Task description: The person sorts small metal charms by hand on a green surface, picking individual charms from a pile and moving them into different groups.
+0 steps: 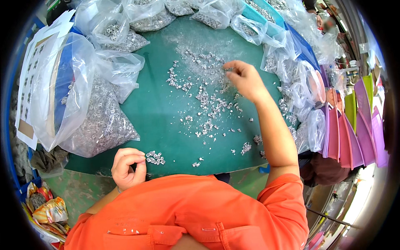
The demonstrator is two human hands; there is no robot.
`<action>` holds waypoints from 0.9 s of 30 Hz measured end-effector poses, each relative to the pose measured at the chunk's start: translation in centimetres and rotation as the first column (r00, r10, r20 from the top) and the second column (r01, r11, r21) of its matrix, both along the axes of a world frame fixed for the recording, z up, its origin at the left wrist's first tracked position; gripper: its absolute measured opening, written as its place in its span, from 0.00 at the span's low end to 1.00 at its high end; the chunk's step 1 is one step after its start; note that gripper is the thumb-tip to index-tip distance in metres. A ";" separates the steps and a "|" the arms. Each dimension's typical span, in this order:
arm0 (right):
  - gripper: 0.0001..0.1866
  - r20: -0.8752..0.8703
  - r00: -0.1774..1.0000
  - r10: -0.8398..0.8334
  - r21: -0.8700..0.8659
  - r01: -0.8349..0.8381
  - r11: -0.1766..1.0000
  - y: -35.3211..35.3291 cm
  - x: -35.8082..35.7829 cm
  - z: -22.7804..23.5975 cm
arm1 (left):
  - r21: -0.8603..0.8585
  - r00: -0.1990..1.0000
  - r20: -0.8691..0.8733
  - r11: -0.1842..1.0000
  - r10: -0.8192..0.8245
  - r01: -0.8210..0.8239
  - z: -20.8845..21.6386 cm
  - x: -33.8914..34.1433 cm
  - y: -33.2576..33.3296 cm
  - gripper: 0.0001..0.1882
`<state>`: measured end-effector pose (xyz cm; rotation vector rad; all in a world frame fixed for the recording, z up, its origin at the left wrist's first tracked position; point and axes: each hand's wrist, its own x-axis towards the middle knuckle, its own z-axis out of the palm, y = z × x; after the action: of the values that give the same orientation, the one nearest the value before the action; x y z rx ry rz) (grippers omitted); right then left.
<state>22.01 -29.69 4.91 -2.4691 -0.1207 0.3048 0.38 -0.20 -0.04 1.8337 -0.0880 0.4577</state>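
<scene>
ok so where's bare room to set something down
The green tabletop is bare between the big left bag and the scattered pieces mid-table, and nearer, just right of the small pile by the left hand. It is crowded mid-table near the right hand, and along the far and right edges, lined with clear bags.

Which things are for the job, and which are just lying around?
Probably for the job:
small silvery pieces near the left hand and right hand
clear plastic bag of similar pieces

Probably just lying around:
upright pink and purple plastic sheets
crumpled orange-and-white bag
</scene>
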 end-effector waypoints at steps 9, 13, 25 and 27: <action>0.13 -0.355 0.901 -0.249 0.686 0.432 0.586 -2.8 6.2 1.9 | 0.036 1.000 0.017 0.999 0.005 -0.006 0.0 0.1 0.1 0.09; 0.18 -0.383 0.830 -0.406 0.864 0.477 0.160 -3.5 10.5 1.9 | 0.007 1.000 0.019 1.000 0.007 -0.007 -0.1 0.1 0.0 0.09; 0.15 0.065 0.921 -0.384 0.712 0.227 0.664 -2.9 7.9 0.1 | -0.014 1.000 -0.003 1.000 -0.023 0.023 -0.1 0.0 0.3 0.10; 0.08 0.089 0.986 -0.144 0.423 0.094 0.901 -2.3 5.2 -0.3 | -0.024 1.000 -0.003 0.999 -0.028 0.028 -0.1 0.0 0.3 0.10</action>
<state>27.19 -31.95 4.62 -2.0540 -0.0745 0.0671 0.42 0.10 -0.16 1.8073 -0.1051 0.4341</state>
